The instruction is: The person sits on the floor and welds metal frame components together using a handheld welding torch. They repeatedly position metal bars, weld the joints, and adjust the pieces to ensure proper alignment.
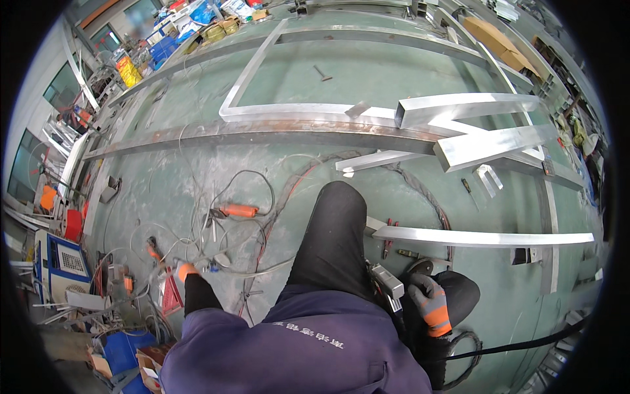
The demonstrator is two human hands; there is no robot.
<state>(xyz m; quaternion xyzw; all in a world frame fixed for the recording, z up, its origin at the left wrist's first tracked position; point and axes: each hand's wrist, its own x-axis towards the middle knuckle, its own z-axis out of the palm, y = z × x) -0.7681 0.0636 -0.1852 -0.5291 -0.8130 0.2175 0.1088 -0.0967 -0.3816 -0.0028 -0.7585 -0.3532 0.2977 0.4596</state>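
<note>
My left hand (186,270), in a grey and orange glove, reaches out to the left, low over the floor among thin hoses (190,243). Its fingers are too small and blended with the hoses to show whether they hold anything. Just beside it are a red triangular piece (171,295) and a small orange-and-black tool (153,249). An orange power tool (237,210) with a dark cord lies farther ahead. My right hand (430,305), gloved alike, rests against my bent right leg with loosely bent fingers and nothing visible in it.
Ahead stand long steel beams (262,134) bearing a silver frame and square metal tubes (495,146). A flat silver bar (485,237) lies to the right, near red-handled pliers (388,240) and a screwdriver (469,192). A blue-and-white machine (64,262) stands left. Cables cross the floor.
</note>
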